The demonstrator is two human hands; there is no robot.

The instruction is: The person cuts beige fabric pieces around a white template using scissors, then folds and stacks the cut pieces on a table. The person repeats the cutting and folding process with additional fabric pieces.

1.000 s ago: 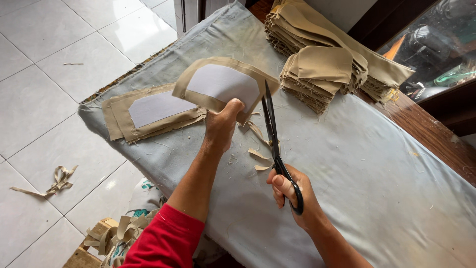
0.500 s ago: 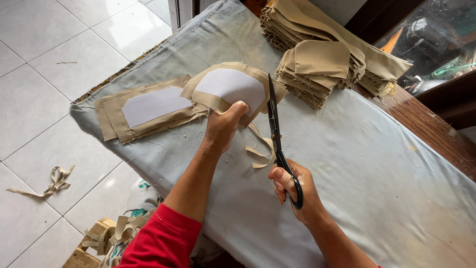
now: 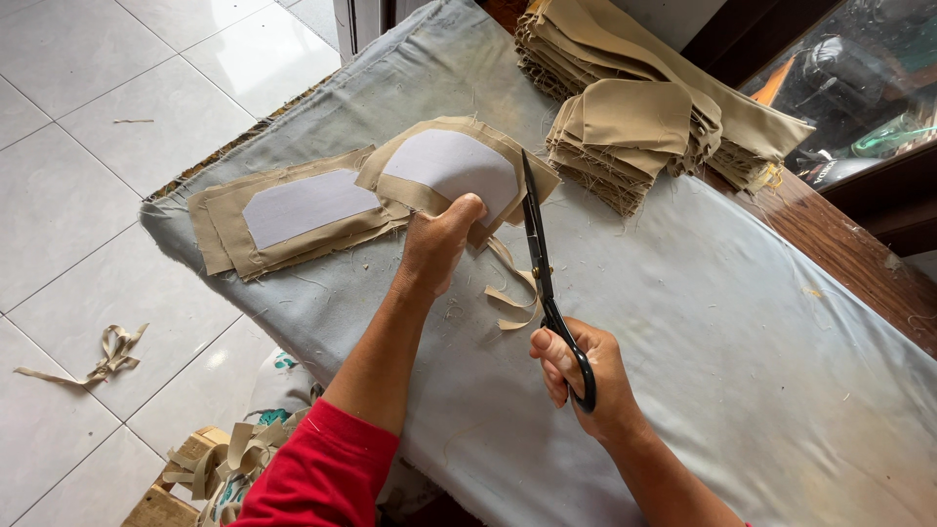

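Because the tan fabric piece [image 3: 444, 200] is thin cloth backed with a pale lining panel, it will likely handle as something light and floppy at its raw edges yet a little stiffer across the middle where the white layer sits; it looks neither slippery nor fragile, though the edges fray, and the safest place to take hold of it is close to the cutting line, where pressure keeps the layers from sliding. It lies on the desk [image 3: 742, 332], which is covered with a grey-blue cloth, near the far left end, overlapping a second, similar piece [image 3: 293, 210] that lies flat just beside it. The left hand [image 3: 439, 244] has its grip pressed together on the near edge of the fabric piece, thumb on top, lifting that edge slightly. The right hand [image 3: 586, 376] has its grip closed through the loops of the black scissors [image 3: 542, 273], whose long blades point away and run along the right edge of the piece; how far the blades are parted I cannot tell. Curled trimmings [image 3: 512, 303] lie between the two hands. The piece is curved on top like a dome, tan border all round. Stacks of folded tan pieces [image 3: 634, 127] sit at the far end, and scrap strips [image 3: 107, 351] lie on the tiled floor [image 3: 88, 176].
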